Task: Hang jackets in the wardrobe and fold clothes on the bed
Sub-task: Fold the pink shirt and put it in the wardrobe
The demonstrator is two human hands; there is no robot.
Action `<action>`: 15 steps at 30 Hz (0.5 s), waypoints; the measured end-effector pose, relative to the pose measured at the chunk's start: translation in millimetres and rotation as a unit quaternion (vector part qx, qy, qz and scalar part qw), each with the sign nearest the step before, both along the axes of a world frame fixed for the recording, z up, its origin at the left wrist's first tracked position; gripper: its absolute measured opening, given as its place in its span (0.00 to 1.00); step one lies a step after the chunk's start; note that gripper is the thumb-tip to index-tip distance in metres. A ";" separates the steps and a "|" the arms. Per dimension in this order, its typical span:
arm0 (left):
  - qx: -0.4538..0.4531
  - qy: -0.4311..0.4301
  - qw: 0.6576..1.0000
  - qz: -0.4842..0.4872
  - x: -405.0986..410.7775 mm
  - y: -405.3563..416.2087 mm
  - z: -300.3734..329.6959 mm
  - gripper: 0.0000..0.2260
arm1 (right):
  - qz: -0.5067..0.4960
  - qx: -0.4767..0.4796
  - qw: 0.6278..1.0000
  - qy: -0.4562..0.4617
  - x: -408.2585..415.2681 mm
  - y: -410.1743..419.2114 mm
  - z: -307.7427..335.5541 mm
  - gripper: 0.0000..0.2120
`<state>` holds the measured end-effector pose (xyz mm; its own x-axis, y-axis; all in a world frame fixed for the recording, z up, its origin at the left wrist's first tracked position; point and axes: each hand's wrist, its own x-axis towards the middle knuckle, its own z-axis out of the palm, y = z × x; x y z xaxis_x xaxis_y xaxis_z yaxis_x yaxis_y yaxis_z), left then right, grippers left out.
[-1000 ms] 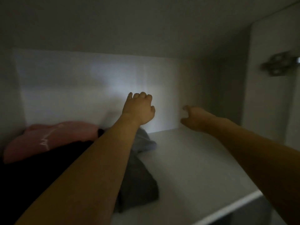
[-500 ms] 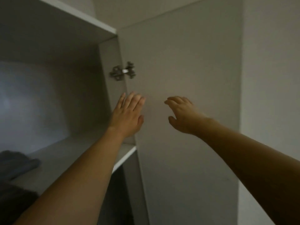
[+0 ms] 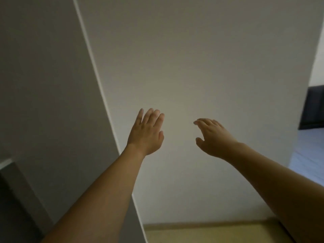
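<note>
Both bare forearms reach forward and up, nearest the camera. Beyond them the left hand [image 3: 146, 133] is spread with straight fingers, its grip open and holding nothing, just right of the wardrobe door [image 3: 45, 95] edge. The right hand [image 3: 213, 137] hovers further right of that door, fingers loosely bent, grip open and empty too. Neither hand plainly touches anything. Behind the hands stands a plain pale wall [image 3: 201, 58]; below it lies a strip of yellowish floor [image 3: 210, 233]. No jackets or clothes appear here.
</note>
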<state>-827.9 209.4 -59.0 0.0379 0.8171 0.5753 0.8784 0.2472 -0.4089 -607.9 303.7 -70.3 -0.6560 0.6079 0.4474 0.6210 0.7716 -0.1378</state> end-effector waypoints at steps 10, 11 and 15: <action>-0.054 -0.081 0.989 -0.111 183.2 201.4 -67.7 0.26 | -0.131 -0.078 0.988 -0.029 192.9 139.0 -70.5 0.29; -0.060 -0.097 0.986 -0.121 206.4 219.8 -76.0 0.25 | -0.148 -0.090 0.984 -0.031 216.4 150.3 -76.2 0.29; -0.102 -0.139 0.971 -0.164 317.8 282.4 -106.9 0.25 | -0.200 -0.134 0.970 -0.034 324.8 187.1 -99.3 0.29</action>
<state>-510.1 491.9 -165.9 0.1805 0.8853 0.4286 0.9800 -0.1248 -0.1549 -283.1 490.9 -169.6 -0.3671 0.9078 0.2028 0.8777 0.4103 -0.2478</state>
